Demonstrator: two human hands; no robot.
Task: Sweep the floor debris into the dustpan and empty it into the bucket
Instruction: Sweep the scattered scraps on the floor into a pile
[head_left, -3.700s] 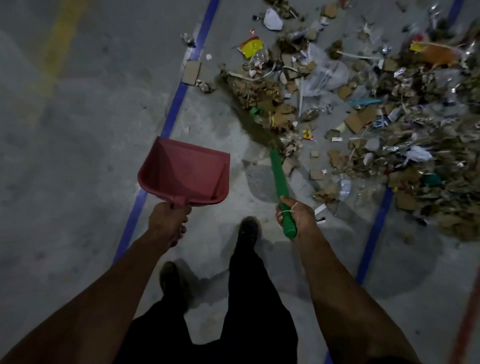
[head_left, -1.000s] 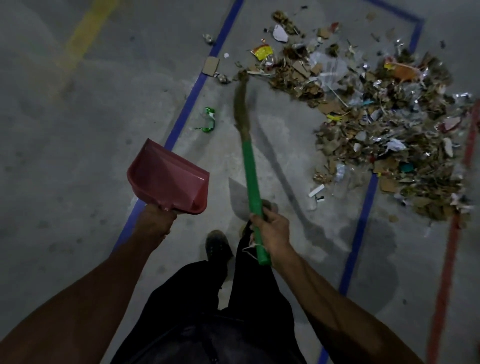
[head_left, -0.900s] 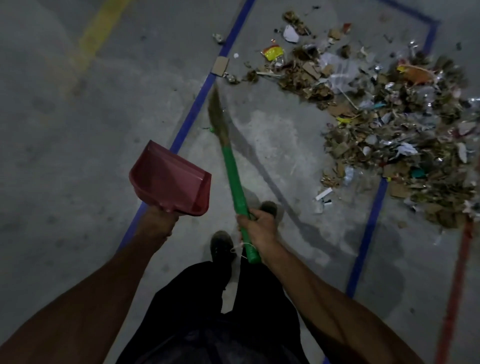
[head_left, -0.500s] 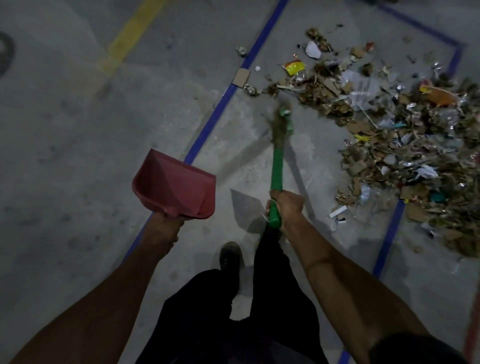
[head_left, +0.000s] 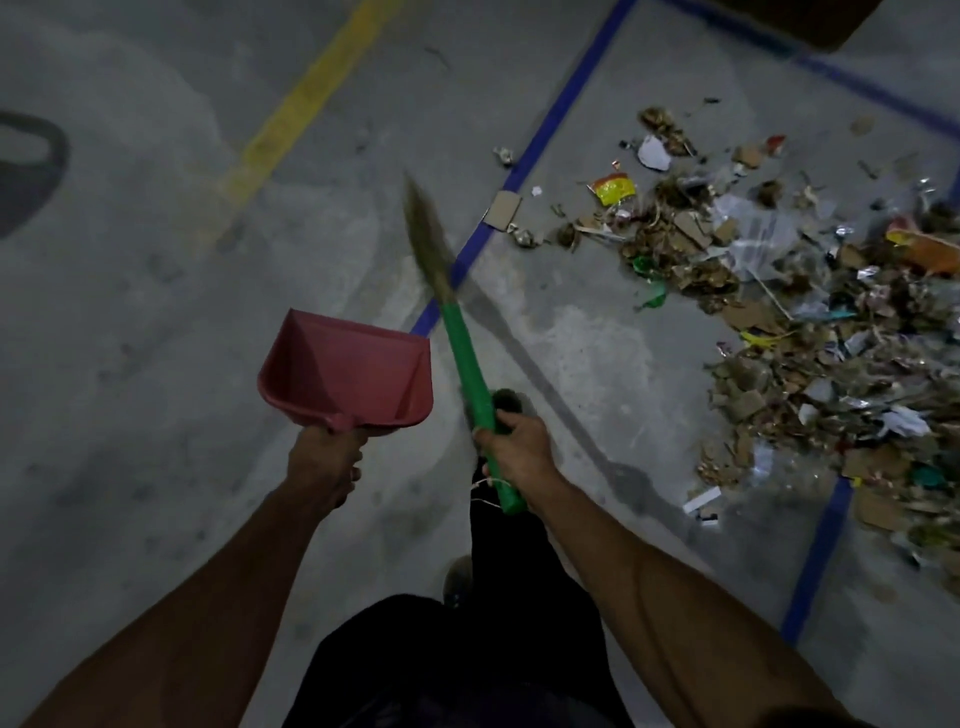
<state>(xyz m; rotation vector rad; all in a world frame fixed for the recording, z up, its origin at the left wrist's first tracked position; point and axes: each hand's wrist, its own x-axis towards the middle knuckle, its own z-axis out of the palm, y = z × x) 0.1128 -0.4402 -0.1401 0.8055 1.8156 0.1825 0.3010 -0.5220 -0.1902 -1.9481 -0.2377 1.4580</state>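
My left hand (head_left: 324, 457) grips the handle of a red dustpan (head_left: 345, 374), which hangs empty above the floor with its mouth facing away from me. My right hand (head_left: 514, 449) is closed around the green handle of a broom (head_left: 462, 358). Its brown bristles (head_left: 423, 234) are blurred and point up-left, over a blue floor line and apart from the litter. A wide pile of debris (head_left: 795, 332), made of cardboard scraps, foil, paper and plastic, covers the floor to the right. No bucket is in sight.
Blue tape lines (head_left: 550, 130) and a yellow line (head_left: 306, 98) cross the grey concrete floor. A cardboard scrap (head_left: 503, 209) lies on the blue line. A dark curved mark (head_left: 31, 166) sits at the left edge. My legs and shoes (head_left: 460, 577) are below.
The broom head has swung from the edge of the pile back to the left, off the debris. A green wrapper now lies with the pile. The dustpan has stayed level in my left hand.
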